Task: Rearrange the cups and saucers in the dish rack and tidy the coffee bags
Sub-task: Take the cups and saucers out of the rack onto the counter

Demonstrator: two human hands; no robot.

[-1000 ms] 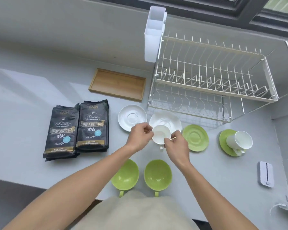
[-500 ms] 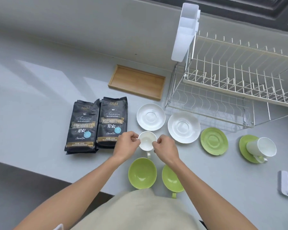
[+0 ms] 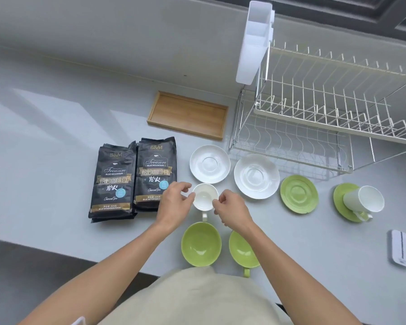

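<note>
Fingers (image 3: 189, 195) of both hands are curled and pinched on the rim of a white cup (image 3: 205, 196), which is held upright between the left hand (image 3: 174, 204) and the right hand (image 3: 231, 211), its handle pointing toward the person. Whether the cup is resting on the counter (image 3: 45, 184) or held just above it cannot be told. At the far left, two black coffee bags (image 3: 133, 177) are laid flat side by side, touching each other, the nearer one just beside the left hand. A wooden tray (image 3: 188, 114) is set behind them near the wall. Beyond the cup, two white saucers (image 3: 210, 164) are placed side by side, with two green cups (image 3: 201, 244) seen in front of the hands. Further right, a bare green saucer (image 3: 299, 194) is found, then a second white cup (image 3: 365, 199) tipped on another green saucer (image 3: 340, 195). The wire dish rack (image 3: 326, 109) is seen standing behind these.
</note>
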